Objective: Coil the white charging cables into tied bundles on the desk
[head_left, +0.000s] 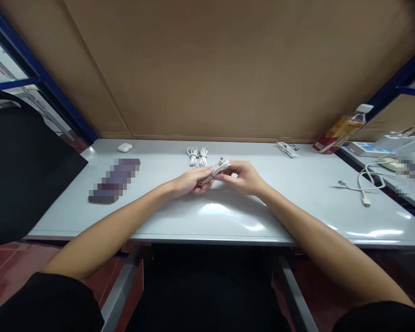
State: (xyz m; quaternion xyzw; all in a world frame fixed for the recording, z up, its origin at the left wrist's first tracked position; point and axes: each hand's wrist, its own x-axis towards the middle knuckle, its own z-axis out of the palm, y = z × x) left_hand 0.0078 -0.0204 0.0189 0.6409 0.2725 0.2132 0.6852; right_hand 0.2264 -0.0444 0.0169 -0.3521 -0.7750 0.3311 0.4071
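Observation:
Over the middle of the grey table (297, 216), my left hand (192, 180) is closed around a folded white cable bundle (216, 169). My right hand (243, 177) pinches the bundle's upper end, fingers curled on it. Both hands hover just above the tabletop, touching each other around the cable. Two tied white cable coils (198, 156) lie side by side just behind my hands.
A white earbud case (125, 147) and a blurred dark flat object (115, 180) lie at the left. A loose white cable (287, 149) and a tilted drink bottle (342, 130) are at the back right. Another white cable (361, 186) trails from the right. A cardboard wall stands behind.

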